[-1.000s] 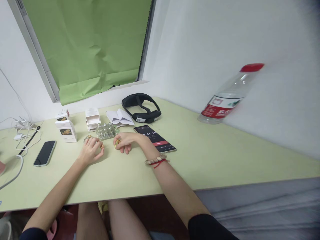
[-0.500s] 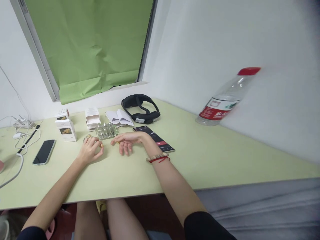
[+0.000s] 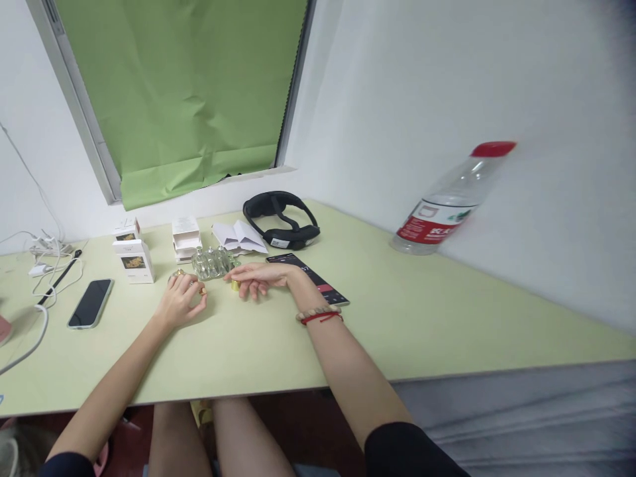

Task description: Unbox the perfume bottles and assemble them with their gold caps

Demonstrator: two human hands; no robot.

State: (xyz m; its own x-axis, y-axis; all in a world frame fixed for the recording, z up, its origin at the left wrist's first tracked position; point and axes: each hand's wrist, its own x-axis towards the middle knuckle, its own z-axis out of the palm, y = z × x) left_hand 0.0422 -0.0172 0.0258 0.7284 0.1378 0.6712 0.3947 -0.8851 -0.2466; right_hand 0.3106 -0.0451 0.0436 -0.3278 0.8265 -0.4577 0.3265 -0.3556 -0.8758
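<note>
My left hand [image 3: 183, 301] rests on the pale green table [image 3: 427, 311], fingers curled round a small gold-capped object that I cannot name. My right hand [image 3: 256, 278] lies just to its right, palm down, fingers loosely bent over a small gold cap [image 3: 234, 285] on the table. A beaded bracelet with a red string [image 3: 318, 315] is on my right wrist. A cluster of small clear glass bottles [image 3: 212, 262] stands just behind both hands.
Two small white boxes [image 3: 130, 255] and an opened white box [image 3: 185, 237] stand at the back left, folded paper [image 3: 240, 236] and a black headset [image 3: 281, 218] behind the bottles. A phone with a timer [image 3: 318, 283] lies by my right wrist, another phone [image 3: 91, 303] and cables [image 3: 47, 262] left. A water bottle [image 3: 447, 205] stands right.
My right hand lifted and spread its fingers half a second ago, then settled back onto the table near the gold cap. My left hand stayed where it was.
</note>
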